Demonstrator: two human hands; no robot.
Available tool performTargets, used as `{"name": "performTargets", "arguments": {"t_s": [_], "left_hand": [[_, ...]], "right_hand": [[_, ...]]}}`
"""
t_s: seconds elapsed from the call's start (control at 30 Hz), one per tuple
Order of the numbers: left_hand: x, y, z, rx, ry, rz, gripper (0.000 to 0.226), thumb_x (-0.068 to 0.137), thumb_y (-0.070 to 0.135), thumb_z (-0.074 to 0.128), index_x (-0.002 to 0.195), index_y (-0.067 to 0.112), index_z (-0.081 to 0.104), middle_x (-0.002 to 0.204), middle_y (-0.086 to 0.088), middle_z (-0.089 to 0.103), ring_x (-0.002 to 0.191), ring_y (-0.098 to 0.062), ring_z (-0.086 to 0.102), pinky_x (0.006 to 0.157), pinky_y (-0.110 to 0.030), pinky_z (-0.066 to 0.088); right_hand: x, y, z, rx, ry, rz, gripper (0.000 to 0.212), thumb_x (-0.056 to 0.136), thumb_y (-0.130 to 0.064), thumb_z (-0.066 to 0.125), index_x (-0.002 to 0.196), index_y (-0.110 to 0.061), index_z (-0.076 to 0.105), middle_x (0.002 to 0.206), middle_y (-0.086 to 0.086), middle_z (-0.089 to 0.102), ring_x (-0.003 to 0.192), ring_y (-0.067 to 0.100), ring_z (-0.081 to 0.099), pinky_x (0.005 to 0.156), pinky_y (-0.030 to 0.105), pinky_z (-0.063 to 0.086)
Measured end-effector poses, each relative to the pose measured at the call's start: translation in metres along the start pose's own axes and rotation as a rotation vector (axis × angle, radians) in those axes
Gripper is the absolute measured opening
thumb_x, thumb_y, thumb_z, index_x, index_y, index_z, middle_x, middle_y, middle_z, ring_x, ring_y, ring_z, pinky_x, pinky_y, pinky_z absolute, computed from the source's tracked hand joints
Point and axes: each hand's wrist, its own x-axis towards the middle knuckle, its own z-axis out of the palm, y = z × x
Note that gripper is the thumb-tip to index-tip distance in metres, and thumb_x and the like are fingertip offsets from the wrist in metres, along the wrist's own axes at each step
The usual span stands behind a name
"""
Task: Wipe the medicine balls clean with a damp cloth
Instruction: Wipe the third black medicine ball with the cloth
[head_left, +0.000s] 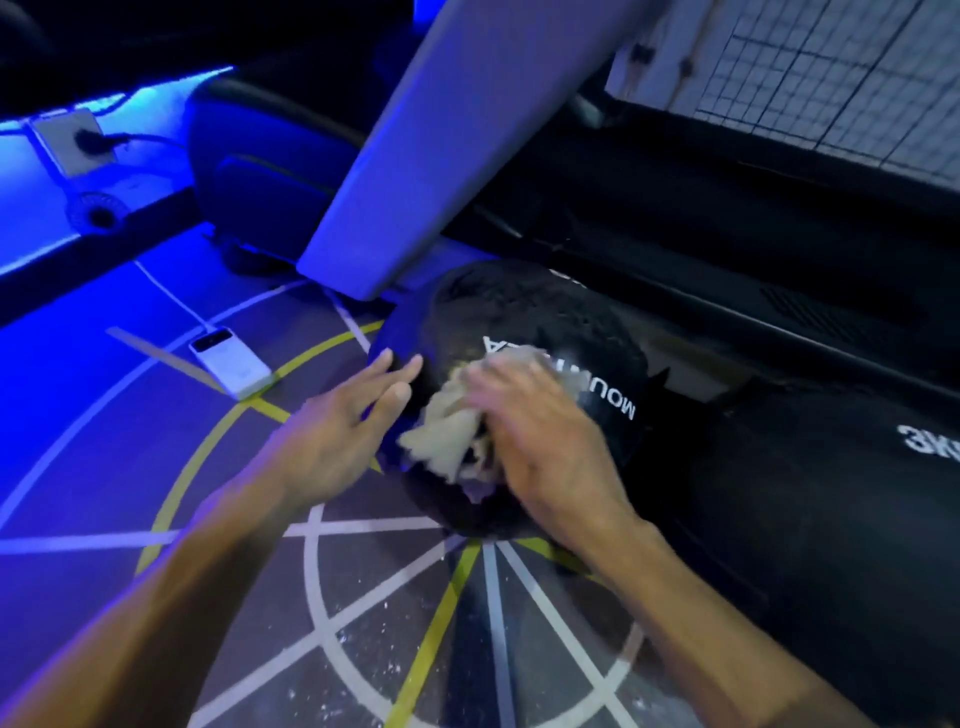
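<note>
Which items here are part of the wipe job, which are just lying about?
In the job:
- black medicine ball
- cloth on it
- right hand pressing the cloth
- left hand, fingers straight against the ball
- second ball marked 3K

Lying about:
- white power bank with cable
- wall socket
- black seat

The round black medicine ball (524, 322) is showing a rough, pebbled, matt rubber-like skin with white printed lettering. The crumpled pale cloth (452, 431) is looking soft and fibrous. The white rectangular power bank (231, 361) is presenting smooth, glossy plastic. The dark line-marked floor (363, 597) is appearing matt and speckled.
</note>
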Motion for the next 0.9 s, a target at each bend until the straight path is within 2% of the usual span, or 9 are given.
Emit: {"name": "performTargets", "arguments": {"t_s": [0.13, 0.23, 0.27, 0.33, 0.43, 0.57, 0.7, 0.83, 0.9], "left_hand": [[-0.007, 0.006, -0.005, 0.016, 0.103, -0.064, 0.044, 0.096, 0.068, 0.038, 0.138, 0.06, 0.051, 0.156, 0.019, 0.044, 0.141, -0.003, 0.044, 0.103, -0.029, 0.038], [-0.006, 0.013, -0.017, 0.065, 0.176, -0.149, 0.03, 0.086, 0.082, 0.045, 0.104, 0.066, 0.063, 0.116, 0.012, 0.074, 0.097, -0.008, 0.07, 0.087, -0.034, 0.051], [0.0, 0.018, -0.023, 0.089, 0.196, -0.165, 0.037, 0.079, 0.09, 0.045, 0.094, 0.063, 0.066, 0.107, 0.013, 0.075, 0.091, -0.009, 0.07, 0.086, -0.036, 0.053], [0.017, 0.032, -0.035, 0.083, 0.262, -0.175, 0.053, 0.07, 0.09, 0.049, 0.098, 0.048, 0.067, 0.107, 0.016, 0.072, 0.095, -0.011, 0.068, 0.088, -0.038, 0.051], [0.054, 0.055, -0.045, 0.046, 0.271, -0.243, 0.058, 0.083, 0.074, 0.066, 0.121, 0.031, 0.065, 0.109, 0.013, 0.071, 0.091, -0.008, 0.065, 0.083, -0.034, 0.045], [0.089, 0.066, -0.038, 0.361, 0.238, -0.349, 0.05, 0.087, 0.077, 0.056, 0.091, 0.029, 0.067, 0.094, -0.003, 0.07, 0.087, -0.029, 0.063, 0.072, -0.037, 0.047], [0.101, 0.081, -0.022, 0.65, 0.304, -0.317, 0.035, 0.106, 0.048, 0.042, 0.095, 0.016, 0.05, 0.096, -0.015, 0.054, 0.089, -0.039, 0.047, 0.073, -0.04, 0.036], [0.108, 0.083, -0.022, 0.576, 0.326, -0.286, 0.03, 0.106, 0.038, 0.047, 0.09, 0.012, 0.051, 0.097, -0.019, 0.059, 0.092, -0.043, 0.05, 0.072, -0.041, 0.037], [0.11, 0.084, -0.024, 0.473, 0.355, -0.266, 0.033, 0.104, 0.036, 0.052, 0.084, 0.01, 0.053, 0.093, -0.02, 0.061, 0.089, -0.043, 0.054, 0.067, -0.039, 0.038]], "right_hand": [[-0.008, 0.038, -0.033, 0.211, 0.296, 0.522, 0.027, 0.104, -0.014, 0.047, 0.12, -0.014, 0.068, 0.155, 0.001, 0.048, 0.15, 0.017, 0.036, 0.123, 0.038, 0.028], [-0.005, 0.06, -0.051, 0.33, 0.323, 0.868, 0.021, 0.107, -0.022, 0.047, 0.105, -0.023, 0.068, 0.146, -0.013, 0.049, 0.147, 0.008, 0.037, 0.109, 0.027, 0.036], [-0.005, 0.065, -0.053, 0.397, 0.321, 0.959, 0.02, 0.106, -0.025, 0.049, 0.1, -0.024, 0.068, 0.133, -0.014, 0.061, 0.135, 0.01, 0.051, 0.097, 0.028, 0.043], [-0.006, 0.07, -0.051, 0.506, 0.3, 1.092, 0.018, 0.103, -0.026, 0.052, 0.095, -0.025, 0.068, 0.096, -0.01, 0.073, 0.093, 0.013, 0.068, 0.072, 0.029, 0.049], [-0.01, 0.074, -0.047, 0.438, 0.256, 1.122, 0.017, 0.102, -0.026, 0.052, 0.095, -0.027, 0.068, 0.083, -0.007, 0.073, 0.075, 0.013, 0.069, 0.065, 0.032, 0.052], [-0.009, 0.086, -0.051, 0.295, 0.325, 1.125, 0.015, 0.099, -0.026, 0.06, 0.092, -0.024, 0.072, 0.083, -0.007, 0.072, 0.078, 0.012, 0.067, 0.067, 0.029, 0.05], [-0.006, 0.093, -0.052, 0.288, 0.387, 1.192, 0.02, 0.094, -0.025, 0.067, 0.074, -0.022, 0.072, 0.067, -0.01, 0.068, 0.065, 0.008, 0.063, 0.054, 0.021, 0.043], [-0.003, 0.093, -0.055, 0.301, 0.419, 1.213, 0.023, 0.091, -0.022, 0.067, 0.07, -0.014, 0.071, 0.068, 0.004, 0.071, 0.071, 0.025, 0.068, 0.066, 0.04, 0.056], [-0.008, 0.09, -0.058, 0.296, 0.431, 1.201, 0.027, 0.092, -0.021, 0.067, 0.065, -0.019, 0.067, 0.069, 0.001, 0.072, 0.075, 0.023, 0.07, 0.069, 0.04, 0.056]]}}
